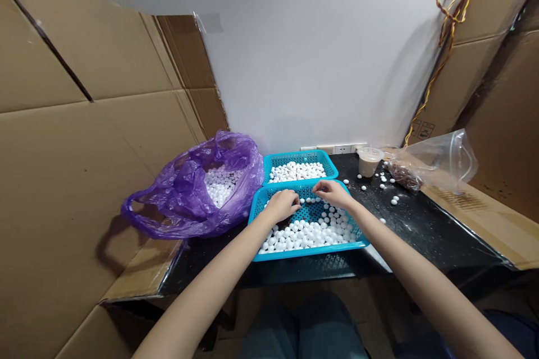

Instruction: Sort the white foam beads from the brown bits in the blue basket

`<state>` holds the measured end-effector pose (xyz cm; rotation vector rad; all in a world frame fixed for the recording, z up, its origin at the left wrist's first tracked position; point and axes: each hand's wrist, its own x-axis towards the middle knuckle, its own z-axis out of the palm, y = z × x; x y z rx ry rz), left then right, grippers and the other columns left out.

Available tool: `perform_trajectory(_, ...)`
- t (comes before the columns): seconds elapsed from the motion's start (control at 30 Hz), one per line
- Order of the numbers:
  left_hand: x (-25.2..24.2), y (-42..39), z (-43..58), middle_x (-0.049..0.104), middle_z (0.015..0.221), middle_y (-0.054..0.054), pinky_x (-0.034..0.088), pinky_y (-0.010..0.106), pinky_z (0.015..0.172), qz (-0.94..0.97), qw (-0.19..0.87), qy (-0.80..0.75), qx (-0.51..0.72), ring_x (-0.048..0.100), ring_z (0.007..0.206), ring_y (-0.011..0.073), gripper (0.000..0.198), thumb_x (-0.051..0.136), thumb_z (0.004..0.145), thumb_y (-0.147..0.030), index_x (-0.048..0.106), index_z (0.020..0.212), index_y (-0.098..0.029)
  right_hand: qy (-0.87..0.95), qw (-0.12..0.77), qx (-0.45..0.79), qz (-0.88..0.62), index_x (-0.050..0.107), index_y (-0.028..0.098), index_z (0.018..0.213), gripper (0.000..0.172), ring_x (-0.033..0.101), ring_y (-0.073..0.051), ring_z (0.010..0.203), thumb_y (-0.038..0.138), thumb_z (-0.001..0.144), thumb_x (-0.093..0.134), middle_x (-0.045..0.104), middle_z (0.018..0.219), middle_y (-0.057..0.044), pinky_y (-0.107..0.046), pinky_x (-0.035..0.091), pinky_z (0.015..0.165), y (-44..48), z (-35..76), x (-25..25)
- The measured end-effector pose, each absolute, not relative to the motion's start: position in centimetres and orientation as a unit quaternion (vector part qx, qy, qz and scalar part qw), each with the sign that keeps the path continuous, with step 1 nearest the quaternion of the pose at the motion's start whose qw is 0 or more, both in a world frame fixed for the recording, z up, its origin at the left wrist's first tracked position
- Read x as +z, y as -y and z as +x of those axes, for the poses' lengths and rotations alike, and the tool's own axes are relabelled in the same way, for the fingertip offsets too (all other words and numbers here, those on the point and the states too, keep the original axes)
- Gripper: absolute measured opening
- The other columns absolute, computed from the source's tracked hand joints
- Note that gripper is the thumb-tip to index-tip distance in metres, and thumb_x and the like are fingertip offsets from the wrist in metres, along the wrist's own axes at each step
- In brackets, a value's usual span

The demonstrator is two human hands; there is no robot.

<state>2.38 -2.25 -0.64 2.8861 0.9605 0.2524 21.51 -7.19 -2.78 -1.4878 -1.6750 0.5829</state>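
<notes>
- I have both hands over the near turquoise basket [311, 252]; the white balls [309, 234] lie inside it, banked thickly along its near side, with bare mesh showing towards the middle.
- My left hand [285, 206] is curled above the basket's left half, thumb close to the fingertips; I cannot tell whether anything sits between them.
- My right hand [334, 193] is by the far rim, fingers bent inward; whether they pinch a ball, I cannot tell.
- I would judge the handling as partway: the far turquoise basket [273, 161] carries a spread of white pieces, while plenty remains in the near one and in the purple plastic bag [172, 202].
- Loose balls [394, 201] dot the right of the black tabletop [425, 224], smooth and rounded.
- The baskets look like rigid perforated plastic; the bag is thin, crinkled film.
- Far right, I see a lidded cup [369, 164] and a clear bag [448, 160] with reddish-brown contents.
</notes>
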Motion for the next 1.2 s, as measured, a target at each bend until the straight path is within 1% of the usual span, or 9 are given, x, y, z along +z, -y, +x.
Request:
perform_trajectory(0.13,-0.7,2.3,2.3,0.064,0.080,0.006,0.042,0.033,0.074,0.950,0.038,-0.298,0.087,0.059,0.082,0.0237,0.010,0.056,0.078,-0.023,0.060,0.071,-0.017,0.698,0.330,0.179,-0.609,0.064,0.018,0.072,0.017,0.059,-0.016,0.069,0.009,0.068,0.051,0.068,0.077,-0.002,-0.023,0.042,0.062,7.8,21.1,-2.4)
perform_trajectory(0.33,-0.2,2.7,2.4,0.061,0.079,0.007,0.042,0.034,0.074,0.951,0.030,-0.288,0.108,0.058,0.080,0.0234,0.013,0.049,0.081,-0.024,0.058,0.073,-0.017,0.716,0.213,0.114,-0.655,0.063,0.017,0.064,0.003,0.059,-0.022,0.072,0.016,0.063,0.061,0.066,0.074,-0.007,-0.025,0.036,0.054,8.5,20.8,-2.2)
perform_trajectory(0.43,-0.2,2.7,2.4,0.061,0.078,0.008,0.042,0.034,0.072,0.951,0.030,-0.286,0.112,0.058,0.078,0.0233,0.014,0.049,0.081,-0.024,0.057,0.073,-0.017,0.724,0.171,0.103,-0.661,0.063,0.016,0.065,0.004,0.060,-0.022,0.074,0.015,0.063,0.065,0.065,0.077,-0.007,-0.025,0.038,0.055,8.6,20.8,-2.3)
perform_trajectory(0.6,-0.4,2.5,2.2,0.061,0.079,0.007,0.042,0.033,0.073,0.952,0.045,-0.279,0.115,0.058,0.080,0.0232,0.012,0.051,0.080,-0.026,0.057,0.075,-0.017,0.726,0.143,0.107,-0.664,0.061,0.014,0.092,0.017,0.059,-0.017,0.082,0.028,0.084,0.057,0.062,0.094,-0.005,-0.033,0.048,0.070,8.6,20.8,-2.4)
perform_trajectory(0.67,-0.4,2.5,2.2,0.061,0.081,0.007,0.042,0.033,0.073,0.953,0.055,-0.274,0.119,0.058,0.081,0.0229,0.013,0.051,0.081,-0.026,0.057,0.076,-0.017,0.721,0.154,0.113,-0.666,0.059,0.013,0.097,0.019,0.059,-0.016,0.082,0.029,0.088,0.053,0.061,0.096,-0.005,-0.034,0.049,0.072,8.6,20.8,-2.4)
perform_trajectory(0.77,-0.3,2.5,2.1,0.061,0.083,0.007,0.043,0.031,0.072,0.952,0.077,-0.267,0.127,0.058,0.081,0.0216,0.014,0.050,0.082,-0.027,0.057,0.078,-0.017,0.711,0.202,0.120,-0.662,0.061,0.014,0.079,0.008,0.060,-0.018,0.077,0.016,0.074,0.066,0.064,0.081,-0.005,-0.028,0.045,0.066,8.5,20.8,-2.2)
perform_trajectory(0.87,-0.3,2.5,2.1,0.061,0.083,0.007,0.043,0.030,0.069,0.948,0.105,-0.269,0.131,0.058,0.079,0.0205,0.016,0.049,0.083,-0.030,0.058,0.080,-0.017,0.692,0.274,0.133,-0.655,0.059,0.017,0.072,0.014,0.060,-0.019,0.073,0.008,0.064,0.067,0.064,0.072,-0.002,-0.025,0.041,0.062,8.3,20.9,-2.1)
perform_trajectory(1.07,-0.4,2.4,2.3,0.061,0.082,0.006,0.044,0.030,0.066,0.930,0.175,-0.286,0.148,0.058,0.075,0.0199,0.024,0.047,0.084,-0.037,0.058,0.082,-0.016,0.645,0.400,0.235,-0.607,0.059,0.020,0.072,0.006,0.063,-0.017,0.063,0.024,0.072,0.062,0.066,0.072,-0.002,-0.026,0.047,0.058,7.3,21.2,-2.8)
perform_trajectory(1.2,-0.6,2.0,2.4,0.061,0.081,0.004,0.045,0.027,0.062,0.911,0.237,-0.298,0.158,0.058,0.072,0.0178,0.025,0.044,0.085,-0.038,0.057,0.083,-0.016,0.639,0.435,0.308,-0.555,0.063,0.019,0.070,0.016,0.065,-0.019,0.064,0.034,0.070,0.064,0.067,0.067,-0.003,-0.029,0.050,0.060,6.9,21.3,-3.1)
